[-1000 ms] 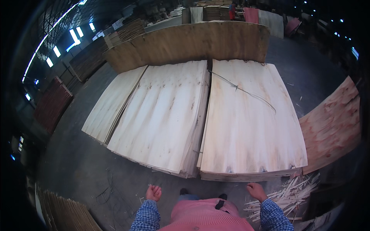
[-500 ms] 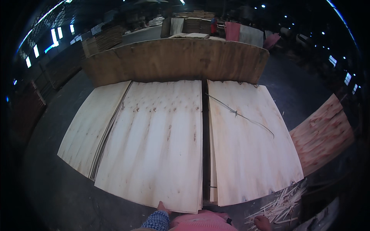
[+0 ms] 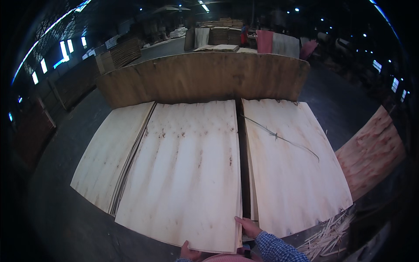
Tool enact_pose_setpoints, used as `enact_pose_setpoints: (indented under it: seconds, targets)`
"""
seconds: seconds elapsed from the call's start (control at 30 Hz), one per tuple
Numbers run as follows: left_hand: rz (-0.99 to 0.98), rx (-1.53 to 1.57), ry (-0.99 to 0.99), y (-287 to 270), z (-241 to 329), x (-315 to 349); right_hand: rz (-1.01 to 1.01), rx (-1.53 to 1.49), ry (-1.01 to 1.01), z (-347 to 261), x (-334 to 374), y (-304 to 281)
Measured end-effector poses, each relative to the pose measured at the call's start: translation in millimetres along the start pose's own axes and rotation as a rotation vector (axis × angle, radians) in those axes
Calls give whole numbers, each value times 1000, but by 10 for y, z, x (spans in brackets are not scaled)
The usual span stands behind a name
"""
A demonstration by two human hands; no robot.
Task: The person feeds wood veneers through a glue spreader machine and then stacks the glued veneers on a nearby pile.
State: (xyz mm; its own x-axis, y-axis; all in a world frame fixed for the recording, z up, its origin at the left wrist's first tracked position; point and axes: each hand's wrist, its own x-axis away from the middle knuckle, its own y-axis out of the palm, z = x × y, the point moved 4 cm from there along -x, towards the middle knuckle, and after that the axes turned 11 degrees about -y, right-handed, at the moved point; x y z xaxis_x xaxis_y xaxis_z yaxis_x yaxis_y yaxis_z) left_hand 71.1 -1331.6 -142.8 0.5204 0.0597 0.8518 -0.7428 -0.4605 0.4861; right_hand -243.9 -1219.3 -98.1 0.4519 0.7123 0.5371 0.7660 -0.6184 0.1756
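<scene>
A big pale sheet of thin wood lies flat on top of a stack in the middle of the floor. The left hand grips the near edge of this sheet, with the fingers curled over it. The right hand rests at the sheet's near right corner, with its fingers laid flat and together on the wood. The sleeve on that arm is blue checked.

Just right of the sheet, across a dark narrow gap, lies a second pale stack with a thin wire across its top. Left of the sheet, more pale sheets stick out from under it. Behind the sheet lies a brown stack. Far right of the sheet is a reddish sheet. Wood splinters lie on the floor near the right hand.
</scene>
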Motion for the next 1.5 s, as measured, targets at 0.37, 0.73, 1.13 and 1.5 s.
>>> enact_pose_setpoints:
  seconds: [0.37,0.73,1.13,1.5]
  targets:
    - [-340,-146,119,135,-77,440,30,-137,47,-566,-36,422]
    - [-60,16,268,-365,541,207,71,-65,4,-1007,265,632]
    - [-423,-242,435,-253,1162,-16,-36,-85,-56,-748,107,357]
    - [-310,-749,484,-1681,-1537,1490,-40,88,-32,-253,2504,-969]
